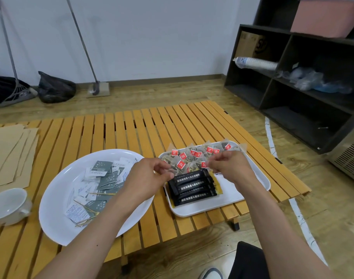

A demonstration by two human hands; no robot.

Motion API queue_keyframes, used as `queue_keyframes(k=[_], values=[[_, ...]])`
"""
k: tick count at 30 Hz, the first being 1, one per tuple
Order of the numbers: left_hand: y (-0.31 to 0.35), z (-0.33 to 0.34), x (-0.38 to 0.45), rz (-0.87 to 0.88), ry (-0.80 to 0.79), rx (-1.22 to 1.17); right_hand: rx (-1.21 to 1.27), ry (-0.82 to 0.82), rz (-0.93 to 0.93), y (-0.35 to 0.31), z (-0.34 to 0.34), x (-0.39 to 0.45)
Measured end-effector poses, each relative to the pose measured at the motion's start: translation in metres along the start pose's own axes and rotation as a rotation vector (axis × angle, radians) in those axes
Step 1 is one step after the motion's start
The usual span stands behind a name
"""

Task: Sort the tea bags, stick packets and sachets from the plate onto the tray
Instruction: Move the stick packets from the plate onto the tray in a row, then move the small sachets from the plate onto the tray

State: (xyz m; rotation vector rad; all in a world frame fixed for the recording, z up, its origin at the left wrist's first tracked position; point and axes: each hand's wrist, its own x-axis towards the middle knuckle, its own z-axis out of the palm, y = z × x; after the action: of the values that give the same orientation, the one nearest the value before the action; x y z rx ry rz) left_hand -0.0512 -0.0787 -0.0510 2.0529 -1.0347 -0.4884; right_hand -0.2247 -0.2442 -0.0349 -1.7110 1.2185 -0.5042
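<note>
A large white plate (57, 200) on the slatted table holds several green and white sachets (103, 178) and a few thin gold sticks. To its right, a white tray (252, 178) carries a row of tea bags (194, 154) with red tags along its far side and a stack of black stick packets (192, 187) at its near left. My left hand (146, 176) hovers over the tray's left edge, fingers curled, pinching a translucent tea bag. My right hand (226, 164) pinches the red tag of a tea bag just above the black packets.
A white cup (9, 206) stands at the left by the plate, with brown paper envelopes (9, 154) behind it. The tray sits close to the table's right edge. A black shelf unit (292, 77) stands on the floor at the right.
</note>
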Motion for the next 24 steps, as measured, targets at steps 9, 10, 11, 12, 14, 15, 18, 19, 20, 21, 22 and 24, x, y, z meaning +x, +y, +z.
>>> queue_keyframes(k=[9,10,11,12,14,15,18,19,20,21,22,24], values=[[-0.045,-0.082,0.003,-0.108,0.211,0.137,-0.130,-0.112,-0.390,-0.042,0.068,-0.031],[-0.052,-0.091,0.003,-0.131,0.231,0.166,-0.158,-0.147,-0.414,-0.047,0.081,-0.033],[-0.061,-0.098,0.002,-0.149,0.249,0.197,-0.196,-0.183,-0.435,-0.053,0.093,-0.035],[-0.067,-0.104,0.001,-0.162,0.259,0.228,-0.239,-0.221,-0.451,-0.057,0.106,-0.036],[-0.078,-0.110,-0.003,-0.188,0.242,0.293,-0.331,-0.290,-0.451,-0.064,0.129,-0.038],[-0.081,-0.111,-0.004,-0.202,0.221,0.323,-0.388,-0.312,-0.442,-0.065,0.139,-0.038],[-0.086,-0.110,-0.006,-0.222,0.156,0.336,-0.532,-0.292,-0.412,-0.070,0.162,-0.037],[-0.087,-0.108,-0.005,-0.228,0.133,0.320,-0.552,-0.280,-0.395,-0.073,0.167,-0.038],[-0.088,-0.106,-0.005,-0.234,0.114,0.301,-0.575,-0.279,-0.379,-0.077,0.173,-0.039],[-0.090,-0.104,-0.004,-0.244,0.103,0.283,-0.602,-0.288,-0.366,-0.080,0.177,-0.041],[-0.093,-0.103,-0.004,-0.258,0.100,0.268,-0.633,-0.300,-0.352,-0.082,0.182,-0.042],[-0.098,-0.103,-0.004,-0.290,0.124,0.242,-0.648,-0.301,-0.310,-0.085,0.192,-0.046]])
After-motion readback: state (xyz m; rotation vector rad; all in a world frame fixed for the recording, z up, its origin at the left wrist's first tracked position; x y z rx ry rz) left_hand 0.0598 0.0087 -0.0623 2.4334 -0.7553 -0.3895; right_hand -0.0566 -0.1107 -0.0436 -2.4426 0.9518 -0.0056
